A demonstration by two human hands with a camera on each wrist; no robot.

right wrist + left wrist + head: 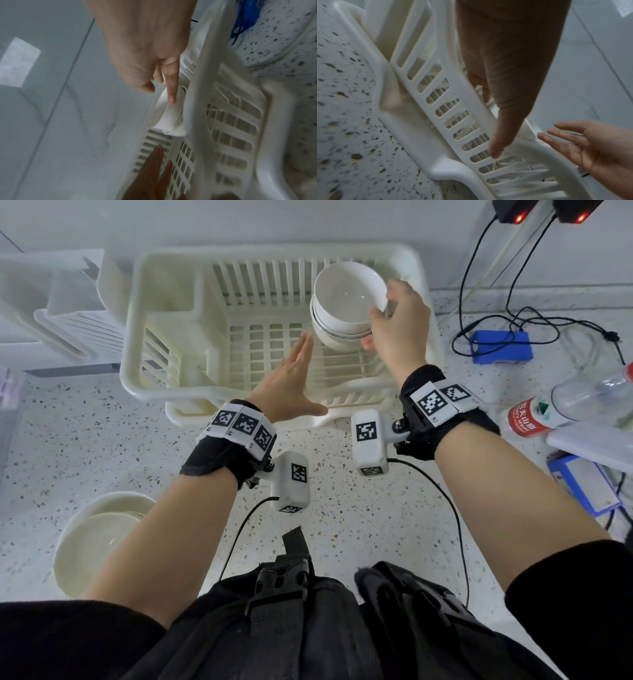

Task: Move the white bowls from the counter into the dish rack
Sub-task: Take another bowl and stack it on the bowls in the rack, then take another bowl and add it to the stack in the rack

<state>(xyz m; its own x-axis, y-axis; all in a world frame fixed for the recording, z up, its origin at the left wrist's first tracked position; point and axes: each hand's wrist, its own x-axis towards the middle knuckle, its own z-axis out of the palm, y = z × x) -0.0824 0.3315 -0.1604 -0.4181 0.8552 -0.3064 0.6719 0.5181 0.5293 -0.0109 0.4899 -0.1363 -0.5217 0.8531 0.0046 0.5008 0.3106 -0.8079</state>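
A stack of white bowls [346, 306] leans tilted in the back right corner of the cream dish rack [161, 385]. My right hand [397, 320] lies against the stack's right side; in the right wrist view its index finger [171, 92] lies straight along the bowls [171, 119]. My left hand [291, 378] hovers flat and empty over the rack's middle, fingers pointing at the stack. More white bowls [96, 542] sit nested on the counter at lower left, partly hidden by my left forearm. The left wrist view shows my left hand [505, 67] above the rack wall [453, 108] and my right hand [590, 148] with fingers spread.
A second white rack [68, 302] stands at far left. Right of the dish rack lie a blue box [500, 347] with black cables, a water bottle [582, 402] on its side and a blue-edged device [582, 487]. The speckled counter [342, 525] lies in front.
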